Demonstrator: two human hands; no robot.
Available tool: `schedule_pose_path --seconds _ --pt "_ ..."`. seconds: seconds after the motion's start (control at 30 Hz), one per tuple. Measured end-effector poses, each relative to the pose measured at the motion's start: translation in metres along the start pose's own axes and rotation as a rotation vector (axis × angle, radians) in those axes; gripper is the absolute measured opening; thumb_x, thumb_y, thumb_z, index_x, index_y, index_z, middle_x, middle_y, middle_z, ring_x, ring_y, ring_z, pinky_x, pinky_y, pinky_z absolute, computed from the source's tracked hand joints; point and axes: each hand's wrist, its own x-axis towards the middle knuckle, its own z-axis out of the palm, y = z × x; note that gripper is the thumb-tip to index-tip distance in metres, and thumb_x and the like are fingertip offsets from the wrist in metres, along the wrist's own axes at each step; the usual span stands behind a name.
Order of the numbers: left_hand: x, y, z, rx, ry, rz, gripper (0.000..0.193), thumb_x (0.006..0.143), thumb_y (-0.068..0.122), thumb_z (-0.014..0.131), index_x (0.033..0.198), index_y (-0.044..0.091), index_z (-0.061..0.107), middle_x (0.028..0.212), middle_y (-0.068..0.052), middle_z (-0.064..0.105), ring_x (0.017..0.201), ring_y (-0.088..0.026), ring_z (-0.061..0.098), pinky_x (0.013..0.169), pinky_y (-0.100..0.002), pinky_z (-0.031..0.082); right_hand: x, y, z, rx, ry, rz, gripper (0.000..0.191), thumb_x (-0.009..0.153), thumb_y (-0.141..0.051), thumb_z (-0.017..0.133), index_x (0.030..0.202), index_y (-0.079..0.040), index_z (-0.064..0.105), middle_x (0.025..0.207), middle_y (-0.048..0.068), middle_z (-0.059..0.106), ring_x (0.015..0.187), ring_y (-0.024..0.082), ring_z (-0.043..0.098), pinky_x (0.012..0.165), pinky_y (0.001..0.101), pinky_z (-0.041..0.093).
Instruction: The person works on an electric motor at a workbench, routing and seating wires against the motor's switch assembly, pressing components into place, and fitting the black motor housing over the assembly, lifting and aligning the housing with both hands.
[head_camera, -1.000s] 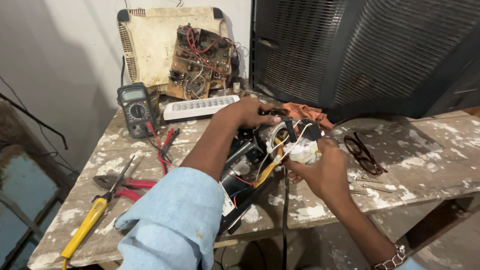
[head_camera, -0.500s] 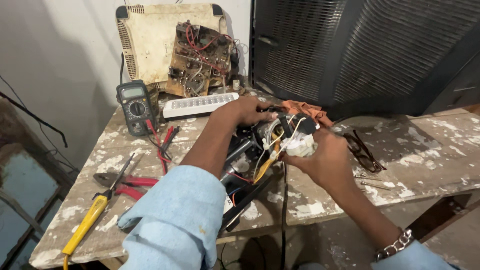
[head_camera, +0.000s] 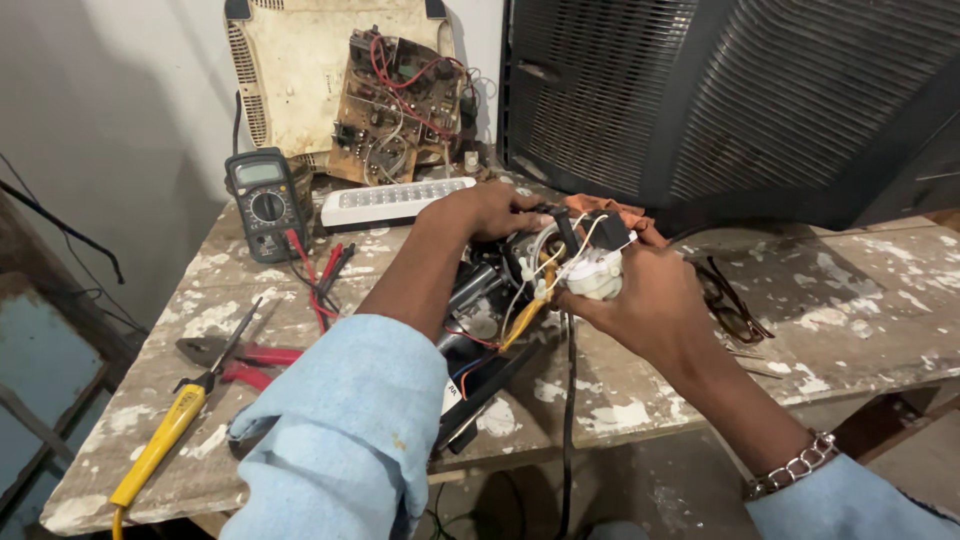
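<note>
An opened black appliance casing (head_camera: 470, 330) lies on the paint-spattered tabletop (head_camera: 850, 300), its wires and metal parts exposed inside. The right hand (head_camera: 650, 300) grips a small white component (head_camera: 595, 275) just above the casing. The left hand (head_camera: 490, 212) closes on the wired assembly (head_camera: 540, 250) beside it.

Both arms wear light blue sleeves (head_camera: 340, 420), the left pushed up; a silver link bracelet (head_camera: 792, 466) circles the right wrist.
</note>
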Motion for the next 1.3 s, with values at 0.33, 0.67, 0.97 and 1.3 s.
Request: schedule_pose_path --seconds 0.33,0.67,0.97,1.3 --pt "0.0 0.0 0.0 0.033 0.011 0.016 0.064 0.088 0.066 0.058 0.145 0.037 0.055 0.138 -0.016 0.064 0.126 -0.036 0.062 0.106 -0.044 0.047 -0.012 0.007 0.019 0.038 -0.043 0.216 0.059 0.062 -0.041 0.094 0.083 0.008 0.069 0.065 0.023 0.069 0.057 0.038 0.069 0.059 0.0457 0.056" --pt "-0.007 0.012 -0.003 -0.118 -0.029 -0.034 0.069 0.082 0.078 0.053 0.141 0.043 0.061 0.142 -0.013 0.063 0.13 -0.037 0.06 0.109 -0.047 0.045 -0.03 0.017 0.044 0.109 -0.147 0.433 0.044 0.063 -0.026 0.093 0.075 0.01 0.071 0.066 0.023 0.071 0.057 0.034 0.073 0.057 0.0425 0.058" --pt "-0.023 0.002 -0.004 -0.199 -0.029 0.117 0.095 0.07 0.075 0.069 0.152 0.032 0.049 0.152 -0.012 0.054 0.138 -0.032 0.053 0.112 -0.043 0.042 -0.026 0.005 0.042 0.15 0.001 0.372 0.041 0.06 -0.018 0.089 0.087 0.007 0.072 0.072 0.025 0.072 0.066 0.038 0.073 0.065 0.0452 0.059" --pt "-0.058 0.012 -0.018 -0.306 -0.071 0.04 0.109 0.054 0.057 0.09 0.152 0.031 0.05 0.143 -0.008 0.064 0.128 -0.024 0.063 0.106 -0.037 0.047 -0.039 0.006 0.062 0.289 0.166 0.403 0.038 0.059 -0.008 0.083 0.088 0.01 0.068 0.086 0.025 0.072 0.074 0.036 0.074 0.069 0.0437 0.058"
